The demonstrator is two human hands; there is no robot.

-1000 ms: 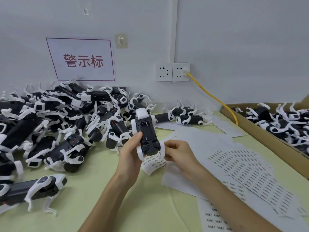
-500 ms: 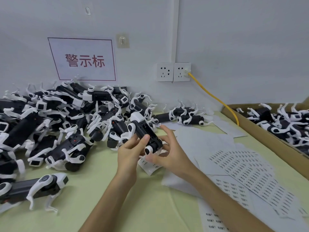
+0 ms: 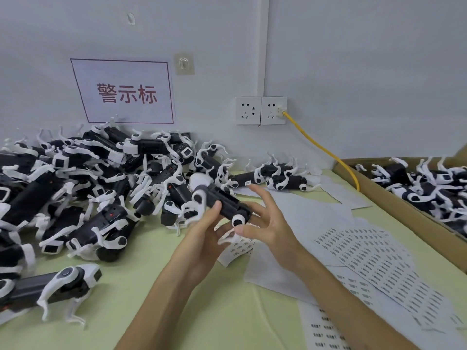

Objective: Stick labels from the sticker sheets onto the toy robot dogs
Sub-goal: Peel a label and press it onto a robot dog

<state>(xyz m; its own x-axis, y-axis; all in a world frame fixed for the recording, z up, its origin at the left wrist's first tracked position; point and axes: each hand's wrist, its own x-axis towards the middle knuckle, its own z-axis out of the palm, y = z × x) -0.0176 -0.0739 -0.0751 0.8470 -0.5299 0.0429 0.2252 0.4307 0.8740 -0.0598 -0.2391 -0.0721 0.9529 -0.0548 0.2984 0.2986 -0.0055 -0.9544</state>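
A person's left hand (image 3: 202,236) gripped a black toy robot dog with white legs (image 3: 227,202), thumb on top, above a pale green table (image 3: 214,311). The right hand (image 3: 267,223) was open, its fingers spread straight against the dog's near end. White sticker sheets printed with rows of small labels (image 3: 374,263) lay just right. More dogs were piled left (image 3: 83,188) and filled a cardboard box (image 3: 409,217).

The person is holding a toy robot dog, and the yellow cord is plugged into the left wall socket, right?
Almost. In the head view the yellow cord plugs into the right wall socket, not the left. The person is holding a toy robot dog.
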